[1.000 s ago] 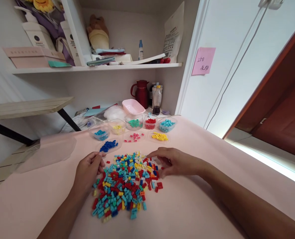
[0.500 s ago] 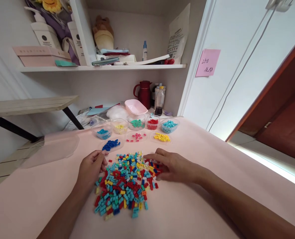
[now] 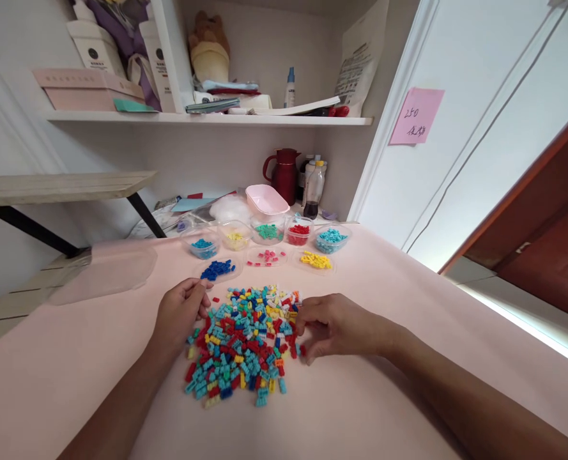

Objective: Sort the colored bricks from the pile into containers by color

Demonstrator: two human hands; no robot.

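Note:
A mixed pile of small plastic building bricks (image 3: 245,338), mostly turquoise, red, yellow and blue, lies on the pink table covering. At its upper left edge rests my left hand (image 3: 181,313), its fingers curled in and the thumb against them; whatever they may hold is hidden. My right hand (image 3: 338,326) is at the right edge of the pile, thumb and fingers apart, with a few red bricks (image 3: 303,350) near the fingertips. Beyond the left hand sits a clear tray of dark blue bricks (image 3: 218,269). Pink bricks (image 3: 267,257) and yellow bricks (image 3: 316,260) lie in trays beside it.
Behind are clear tubs of blue (image 3: 202,248), pale yellow (image 3: 236,237), green (image 3: 268,232), red (image 3: 298,231) and turquoise bricks (image 3: 331,237). A pink basin (image 3: 267,199), a dark red jug (image 3: 285,176) and bottles stand farther back. A clear plastic sheet (image 3: 106,275) lies left.
My right hand has drawn back slightly from over the pile to its right edge, its fingers bending more. My left hand stays beside the pile. The camera view has shifted a little.

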